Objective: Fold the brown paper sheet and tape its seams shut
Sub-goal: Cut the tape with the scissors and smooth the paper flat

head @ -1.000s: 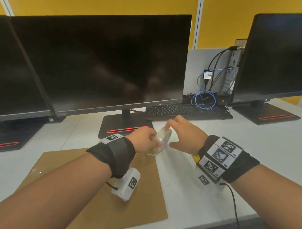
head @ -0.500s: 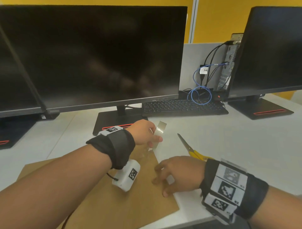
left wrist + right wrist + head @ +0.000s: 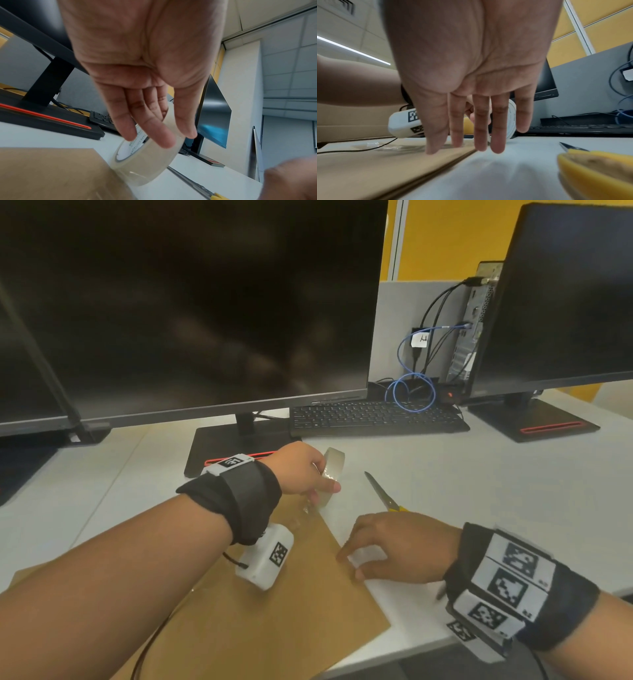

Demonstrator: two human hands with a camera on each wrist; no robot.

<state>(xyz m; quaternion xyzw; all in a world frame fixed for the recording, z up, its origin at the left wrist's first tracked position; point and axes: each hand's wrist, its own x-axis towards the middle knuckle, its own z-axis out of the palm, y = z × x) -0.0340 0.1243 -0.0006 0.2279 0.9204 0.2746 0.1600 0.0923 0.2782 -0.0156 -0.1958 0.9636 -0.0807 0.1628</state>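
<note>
One flat brown paper sheet point(image 3: 260, 625) lies on the white desk point(image 3: 462, 494) before me. My left hand point(image 3: 301, 470) grips one clear tape roll point(image 3: 330, 475) over its far corner. My right hand point(image 3: 400, 549) rests straight-fingered at its right edge, one yellow-handled pair of scissors point(image 3: 385, 493) just beyond.

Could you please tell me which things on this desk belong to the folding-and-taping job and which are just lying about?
Job: brown paper, tape roll held in left hand, scissors, right hand at the paper's edge.
Lying about: monitors, keyboard, blue cable.
</note>
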